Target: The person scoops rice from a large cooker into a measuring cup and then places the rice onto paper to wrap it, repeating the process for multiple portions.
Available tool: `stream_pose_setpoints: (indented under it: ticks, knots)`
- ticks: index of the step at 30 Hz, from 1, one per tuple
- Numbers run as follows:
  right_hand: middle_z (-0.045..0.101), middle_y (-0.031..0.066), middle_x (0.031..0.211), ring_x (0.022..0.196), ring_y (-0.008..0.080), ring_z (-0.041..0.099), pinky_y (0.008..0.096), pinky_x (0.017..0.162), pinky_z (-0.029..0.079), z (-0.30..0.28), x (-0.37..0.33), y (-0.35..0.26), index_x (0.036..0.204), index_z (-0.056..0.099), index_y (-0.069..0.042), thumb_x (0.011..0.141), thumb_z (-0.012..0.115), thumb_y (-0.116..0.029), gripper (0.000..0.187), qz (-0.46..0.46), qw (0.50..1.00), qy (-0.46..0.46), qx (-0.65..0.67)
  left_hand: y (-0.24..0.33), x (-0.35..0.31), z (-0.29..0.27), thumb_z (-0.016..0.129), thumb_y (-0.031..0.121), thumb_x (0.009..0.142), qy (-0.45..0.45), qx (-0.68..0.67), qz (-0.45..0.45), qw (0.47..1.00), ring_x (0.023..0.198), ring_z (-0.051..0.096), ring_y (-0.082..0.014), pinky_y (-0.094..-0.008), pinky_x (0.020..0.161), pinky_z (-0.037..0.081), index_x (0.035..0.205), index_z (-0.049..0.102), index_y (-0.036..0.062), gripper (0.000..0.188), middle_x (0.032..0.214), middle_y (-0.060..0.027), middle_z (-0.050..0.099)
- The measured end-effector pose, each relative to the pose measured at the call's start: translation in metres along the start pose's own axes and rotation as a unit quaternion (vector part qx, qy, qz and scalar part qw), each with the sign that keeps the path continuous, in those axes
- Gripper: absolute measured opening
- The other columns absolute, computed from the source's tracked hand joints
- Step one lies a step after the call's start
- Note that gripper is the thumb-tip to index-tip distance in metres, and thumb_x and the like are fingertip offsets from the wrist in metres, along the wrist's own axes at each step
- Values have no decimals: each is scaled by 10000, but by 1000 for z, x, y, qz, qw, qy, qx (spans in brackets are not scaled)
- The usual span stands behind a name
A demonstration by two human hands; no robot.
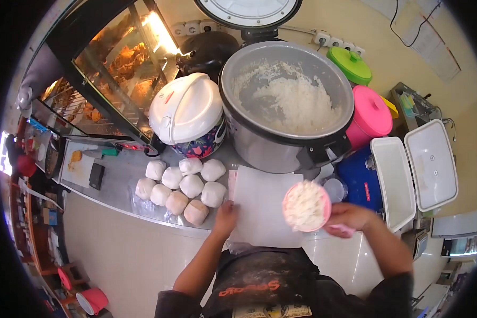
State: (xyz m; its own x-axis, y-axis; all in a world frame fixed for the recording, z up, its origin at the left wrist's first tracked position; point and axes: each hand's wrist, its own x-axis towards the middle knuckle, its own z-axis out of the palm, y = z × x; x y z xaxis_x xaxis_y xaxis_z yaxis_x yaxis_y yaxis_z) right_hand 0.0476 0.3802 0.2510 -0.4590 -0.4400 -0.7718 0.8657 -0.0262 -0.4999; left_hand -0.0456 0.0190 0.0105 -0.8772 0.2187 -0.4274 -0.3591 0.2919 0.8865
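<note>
My right hand [350,219] grips a pink handled cup [327,211], which is heaped with cooked white rice [305,205]. It is held above the right part of a stack of white paper sheets [259,196] at the counter's front edge. My left hand [227,218] is closed on the left edge of the paper, though its fingertips are partly hidden. Just beyond the paper stands a large rice cooker [259,146] with its lid up and a mound of rice inside. Several wrapped, rounded white bundles [191,185] sit in rows left of my left hand.
A closed white rice cooker with a floral base [188,108] stands behind the bundles, beside a lit glass display cabinet [122,69] of fried food. Farther right are a pink lidded bucket [371,111], a green lid [350,64] and a blue cool box [360,177] with its white lid raised.
</note>
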Motion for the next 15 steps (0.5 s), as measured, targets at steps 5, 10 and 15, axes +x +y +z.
stream_pose_setpoints:
  ticks: [5, 10, 15]
  knots:
    - [512, 30, 678, 461, 147, 473, 336, 387, 384, 60, 96, 86, 1345, 551, -68, 1039, 595, -209, 341, -131, 963, 231, -43, -32, -8, 4, 640, 273, 946, 49, 37, 20, 998, 729, 634, -310, -438, 683, 489, 995, 644, -38, 316, 804, -187, 659]
    - [576, 137, 833, 696, 311, 593, 460, 608, 507, 79, 195, 142, 1533, 427, -88, 902, 593, -75, 653, -263, 549, 549, -572, -18, -16, 8, 630, 263, 944, 104, 126, 55, 985, 796, 661, -376, -471, 732, 500, 1021, 644, -38, 311, 851, -211, 678]
    - [558, 143, 918, 811, 332, 575, 455, 696, 499, 112, 205, 147, 1589, 366, -105, 863, 568, -35, 757, -177, 510, 560, -629, -10, -19, 4, 609, 210, 952, 77, 190, 56, 977, 855, 670, -423, -478, 773, 517, 1063, 642, -28, 265, 911, -239, 694]
